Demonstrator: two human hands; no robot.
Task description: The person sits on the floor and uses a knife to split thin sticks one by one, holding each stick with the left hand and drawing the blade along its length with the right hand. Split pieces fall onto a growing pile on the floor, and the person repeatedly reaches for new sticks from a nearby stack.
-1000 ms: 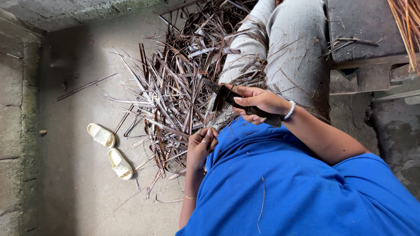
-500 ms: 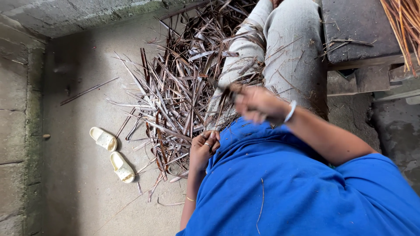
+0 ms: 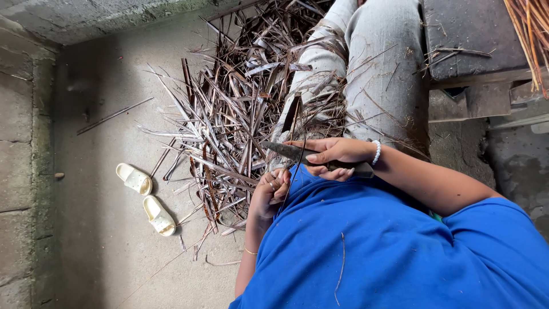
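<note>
Biggest thing we see is the heap of dry brown palm leaf strips [image 3: 229,126] spread over the concrete floor [image 3: 103,240], with two pale sandals [image 3: 146,197] beside it. Our right hand [image 3: 334,155] is wrapped tight around a dark knife [image 3: 297,153], its long axis running sideways, tip pointing left toward the heap. Our left hand [image 3: 273,189] pinches what looks like a thin leaf rib [image 3: 297,166], standing roughly upright across the blade.
</note>
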